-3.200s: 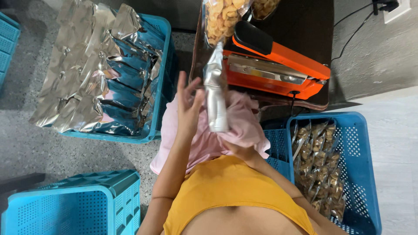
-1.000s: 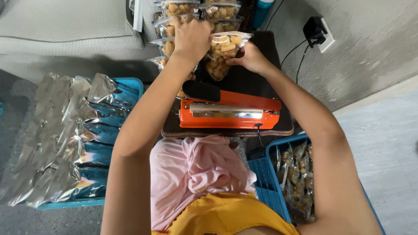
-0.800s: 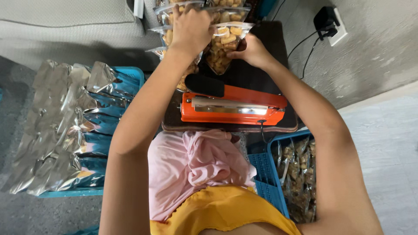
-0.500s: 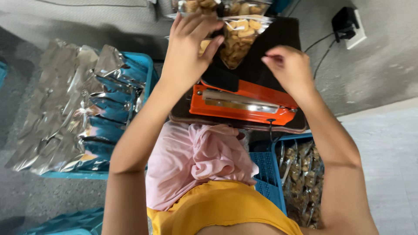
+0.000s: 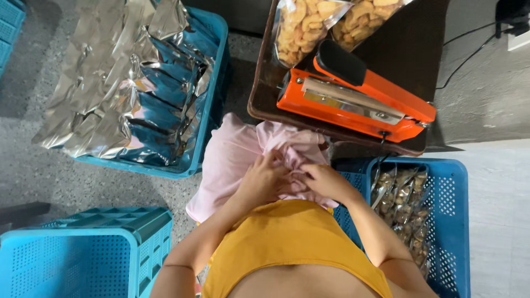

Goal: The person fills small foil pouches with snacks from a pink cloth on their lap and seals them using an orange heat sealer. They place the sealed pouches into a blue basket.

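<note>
Head view: we see both hands, left hand and right hand, fingers curled, bunching pink cloth on the lap (orange sealer untouched); reaching it likely means letting go.

Dark table — orange sealer, snack bags (clear).

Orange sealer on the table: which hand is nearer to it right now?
Right. The right hand rests on the pink cloth just below the orange sealer; the left hand sits farther left.
</note>
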